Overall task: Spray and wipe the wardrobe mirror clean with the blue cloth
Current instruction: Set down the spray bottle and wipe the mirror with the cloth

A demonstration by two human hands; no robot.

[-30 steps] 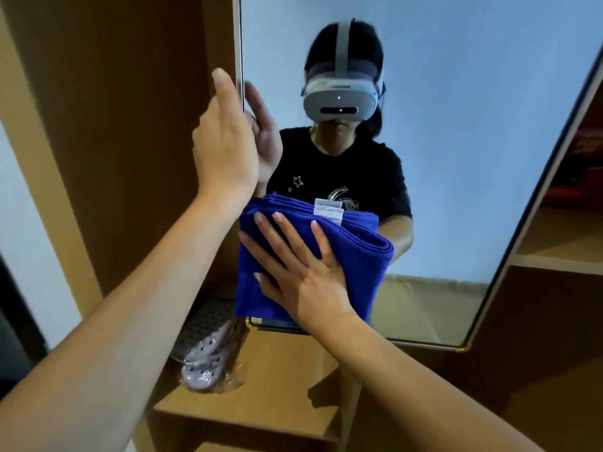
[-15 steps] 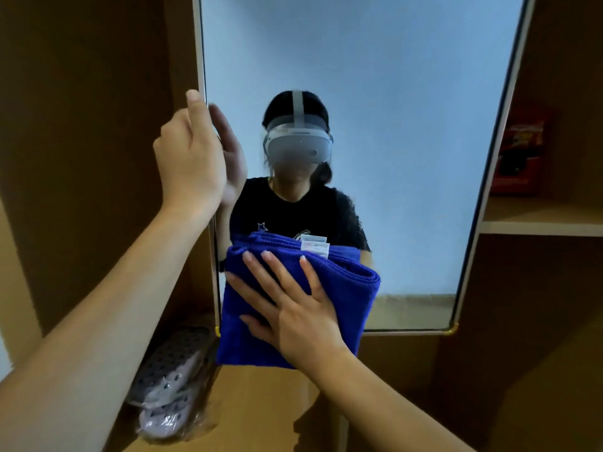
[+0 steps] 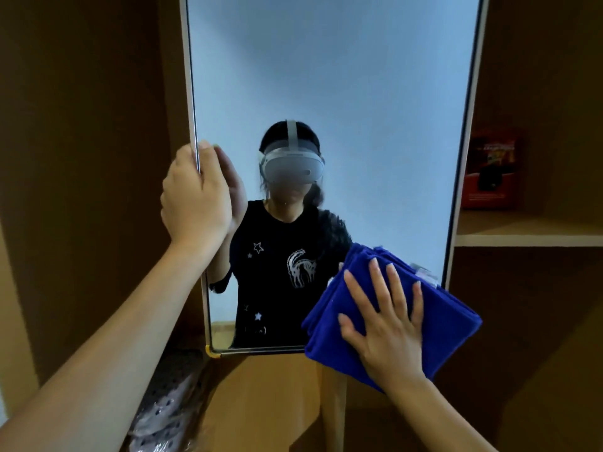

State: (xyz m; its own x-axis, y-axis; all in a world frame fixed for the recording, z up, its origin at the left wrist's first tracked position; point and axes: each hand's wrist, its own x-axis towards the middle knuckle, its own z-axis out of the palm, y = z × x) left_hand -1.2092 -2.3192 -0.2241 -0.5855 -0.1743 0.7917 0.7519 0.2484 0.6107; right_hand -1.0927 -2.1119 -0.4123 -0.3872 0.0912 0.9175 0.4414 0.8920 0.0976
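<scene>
The tall wardrobe mirror [image 3: 342,76] stands upright in a thin metal frame between wooden panels. My left hand [image 3: 194,197] grips its left edge at mid height, fingers curled round the frame. A folded blue cloth [image 3: 453,321] lies flat against the mirror's lower right corner and overlaps the right frame. My right hand [image 3: 388,324] presses on it with straight, spread fingers. The glass reflects a person in a black shirt with a headset. No spray bottle is in view.
Wooden wardrobe panels flank the mirror. A shelf [image 3: 528,238] at right carries a red box [image 3: 492,169]. Below the mirror is a wooden ledge [image 3: 270,399], with bagged perforated shoes [image 3: 166,406] at lower left.
My right hand has slid the blue cloth from the mirror's lower left corner across to the lower right. My left hand keeps its grip on the left edge.
</scene>
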